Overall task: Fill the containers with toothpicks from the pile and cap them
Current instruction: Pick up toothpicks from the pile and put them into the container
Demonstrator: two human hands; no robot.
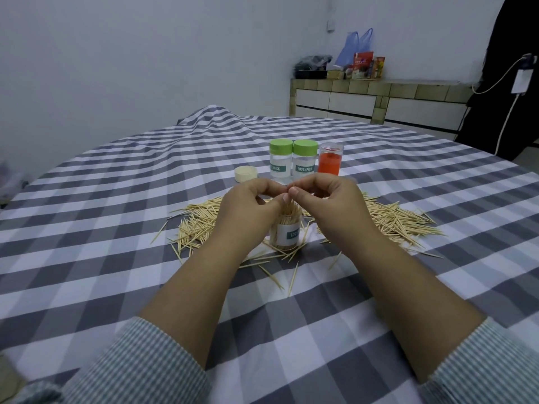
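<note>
Both hands meet above the open container (287, 233), which stands just below the fingertips and between the two wrists; it is already packed with upright toothpicks. The left hand (248, 208) and the right hand (329, 202) are each pinched on what looks like a few toothpicks (292, 190), though how many sit between the fingers is too small to tell; their tips point up between the thumbs.

The pile (393, 220) lies spread on the checked cloth (116, 228) to either side of the hands and beneath them, the larger part to the right of the right hand. Beyond the hands stand two green-capped containers (293, 161), with an orange container (329, 161) just beside them; a loose cream cap (246, 173) lies beyond the left hand.

The step in hand seems to be feeding the last picks into a nearly full jar; to do it well, keep the bundle vertical and aligned, lower it straight into a gap, and let the left hand steady the rim so the jar does not tip; forcing a crowded bundle would likely splay or snap the picks. The cream cap is probably for this jar.
</note>
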